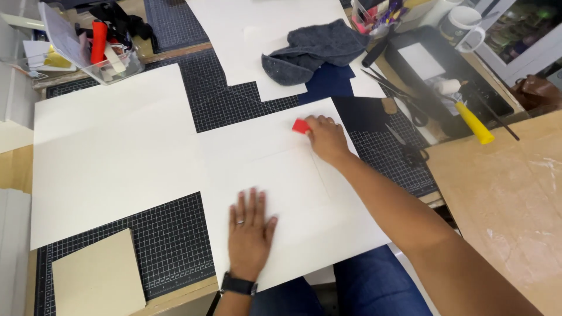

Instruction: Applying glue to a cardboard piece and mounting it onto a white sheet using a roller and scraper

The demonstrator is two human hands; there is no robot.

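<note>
Brown card square (98, 281), lower left corner of dark gridded cutting mat (170, 240). Large white sheet (111, 152), flat, untouched. Left hand (250, 225): fingers spread wide, palm flat, pinning smaller white sheet (281, 175) at centre of surface. Faint raised rectangle showing through that sheet; smoothing apparently partway, upper edge under work, lower area seemingly still to press. Right hand (325, 136): closed around small red block (300, 126), pressed to sheet's top edge. Grey cloth (319, 50), yellow-handled tool (474, 124) beyond.
</note>
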